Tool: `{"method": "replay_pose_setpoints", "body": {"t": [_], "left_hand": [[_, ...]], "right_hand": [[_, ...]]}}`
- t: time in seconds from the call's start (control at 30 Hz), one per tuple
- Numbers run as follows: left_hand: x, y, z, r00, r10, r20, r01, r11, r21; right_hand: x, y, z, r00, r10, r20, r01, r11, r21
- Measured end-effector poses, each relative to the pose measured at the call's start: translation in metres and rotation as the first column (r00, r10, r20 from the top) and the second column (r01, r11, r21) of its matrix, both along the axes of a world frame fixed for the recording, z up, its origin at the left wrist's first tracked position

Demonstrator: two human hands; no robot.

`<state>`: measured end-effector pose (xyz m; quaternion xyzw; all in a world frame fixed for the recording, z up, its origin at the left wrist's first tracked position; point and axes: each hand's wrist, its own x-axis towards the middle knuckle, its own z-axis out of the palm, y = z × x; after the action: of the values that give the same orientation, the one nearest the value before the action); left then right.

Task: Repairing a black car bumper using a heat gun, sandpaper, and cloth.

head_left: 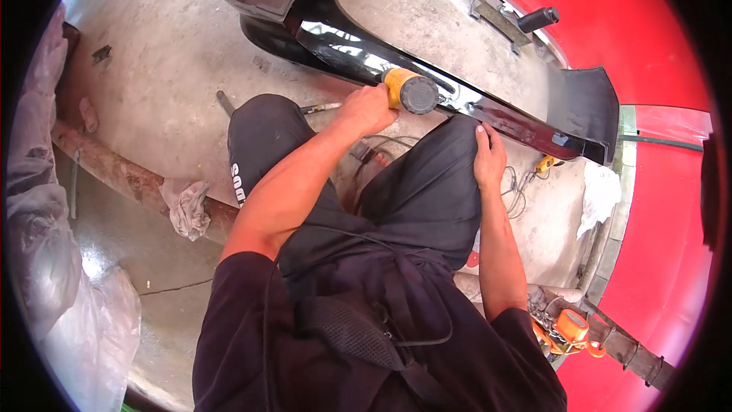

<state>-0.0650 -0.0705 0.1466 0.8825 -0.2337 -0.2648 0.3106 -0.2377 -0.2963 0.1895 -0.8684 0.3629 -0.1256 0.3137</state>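
Observation:
A long, glossy black car bumper (343, 49) lies across the floor in front of my knees, running from upper left to right. My left hand (369, 111) is closed round the handle of a yellow power tool with a round dark end cap, which looks like a heat gun (418, 91). It is held over the bumper's near edge; its far end is hidden. Beside my right knee, my right hand (489, 154) lies with fingers stretched out and holds nothing. Its fingertips are close to the bumper's lower edge; I cannot tell whether they touch it.
Cables (518, 191) and a small yellow tool (547, 164) lie on the floor at right. An orange chain hoist (572, 325) sits at lower right by red panels (663, 198). A rusty pipe (114, 159) with a rag (185, 206) and plastic sheeting (46, 259) are at left.

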Motion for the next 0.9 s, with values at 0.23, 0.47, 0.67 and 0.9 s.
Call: {"method": "replay_pose_setpoints", "body": {"t": [0.23,0.47,0.67,0.9], "left_hand": [[0.000,0.012,0.014,0.998,0.028,0.047,-0.029,1.000,0.010],[0.019,0.032,0.006,0.991,0.117,0.068,-0.116,0.993,-0.022],[0.022,0.038,0.028,0.988,0.149,0.043,-0.149,0.989,0.001],[0.019,0.032,0.019,0.996,0.079,-0.028,-0.081,0.994,-0.075]], "right_hand": [[-0.003,-0.008,-0.005,0.999,0.017,0.034,-0.016,1.000,-0.019],[-0.001,-0.007,-0.009,0.999,0.005,0.041,-0.005,1.000,-0.007],[-0.002,-0.006,-0.006,1.000,0.007,0.027,-0.006,1.000,-0.017],[-0.002,-0.005,-0.004,1.000,-0.009,0.009,0.009,1.000,-0.020]]}}
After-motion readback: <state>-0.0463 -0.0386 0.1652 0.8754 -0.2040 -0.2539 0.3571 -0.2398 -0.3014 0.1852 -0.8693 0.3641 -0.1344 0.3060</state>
